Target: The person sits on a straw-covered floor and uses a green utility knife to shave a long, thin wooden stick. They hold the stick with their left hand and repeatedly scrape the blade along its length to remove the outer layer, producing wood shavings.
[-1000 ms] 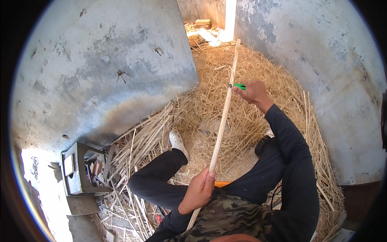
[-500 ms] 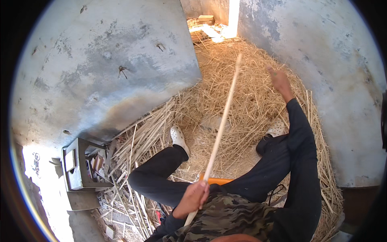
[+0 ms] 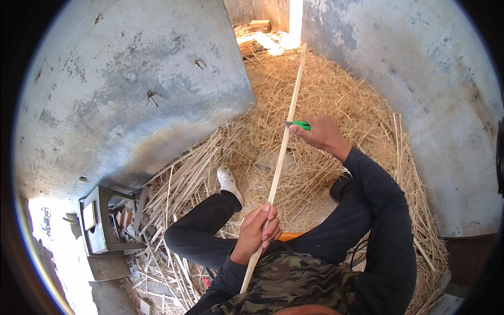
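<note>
Two hands on one long pale stick [image 3: 278, 163]. Left hand [image 3: 257, 231], nearest, close above the lap: fingers clamped round the stick's lower part, the bottom end running down past the camouflage shirt [image 3: 294, 286]. Stick slants up and away over the straw floor [image 3: 357, 94], its far tip near the bright doorway [image 3: 295, 21]. Right hand [image 3: 320, 131], arm stretched out, farther along: closed on a green-handled knife [image 3: 296, 125], the blade end touching the stick's right side about midway up. One white shoe [image 3: 229, 181] on the straw, left of the stick, between the two hands. Small metal stool [image 3: 102, 220] at the lower left, against the grey wall [image 3: 131, 94].
</note>
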Demonstrator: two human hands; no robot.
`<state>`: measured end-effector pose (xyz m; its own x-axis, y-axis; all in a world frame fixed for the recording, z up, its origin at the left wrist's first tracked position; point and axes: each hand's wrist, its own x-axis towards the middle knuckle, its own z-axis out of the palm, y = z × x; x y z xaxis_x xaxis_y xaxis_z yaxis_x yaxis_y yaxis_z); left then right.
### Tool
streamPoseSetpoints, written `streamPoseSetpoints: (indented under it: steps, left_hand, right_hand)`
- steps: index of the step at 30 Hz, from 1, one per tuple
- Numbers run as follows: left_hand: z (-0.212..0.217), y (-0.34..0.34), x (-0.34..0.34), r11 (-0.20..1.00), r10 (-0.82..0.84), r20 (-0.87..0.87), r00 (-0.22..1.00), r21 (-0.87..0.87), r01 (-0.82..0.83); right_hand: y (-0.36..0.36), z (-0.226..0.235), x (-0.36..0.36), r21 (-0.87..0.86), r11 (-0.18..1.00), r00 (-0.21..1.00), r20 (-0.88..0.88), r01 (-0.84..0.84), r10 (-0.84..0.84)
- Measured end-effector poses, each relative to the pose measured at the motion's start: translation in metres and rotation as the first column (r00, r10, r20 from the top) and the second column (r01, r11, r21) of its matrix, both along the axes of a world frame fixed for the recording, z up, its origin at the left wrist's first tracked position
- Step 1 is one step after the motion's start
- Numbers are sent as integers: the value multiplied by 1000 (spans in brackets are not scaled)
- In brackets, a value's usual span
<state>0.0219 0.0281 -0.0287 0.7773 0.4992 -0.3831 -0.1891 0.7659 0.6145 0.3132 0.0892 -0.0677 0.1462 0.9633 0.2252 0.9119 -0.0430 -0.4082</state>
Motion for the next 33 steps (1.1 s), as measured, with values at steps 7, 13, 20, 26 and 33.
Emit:
streamPoseSetpoints:
  steps: [7,13,20,26,33]
  left_hand:
    - [-4,7,-5,955,124,125,984,-286,-83]
    - [2,-7,-7,969,55,105,993,-244,-28]
    - [-2,-3,-18,984,60,97,993,-173,-42]
    - [13,-27,-25,988,-83,49,995,-124,88]
    - [14,-56,-48,966,-226,12,974,-123,225]
  right_hand:
    - [-35,10,-63,112,916,916,162,-386,367]
    - [17,-2,27,-18,999,997,59,49,-48]
    - [-24,-8,-53,239,926,955,37,-294,294]
    - [28,-17,67,104,990,985,138,91,-105]
    - [31,-9,153,210,924,937,77,320,-341]
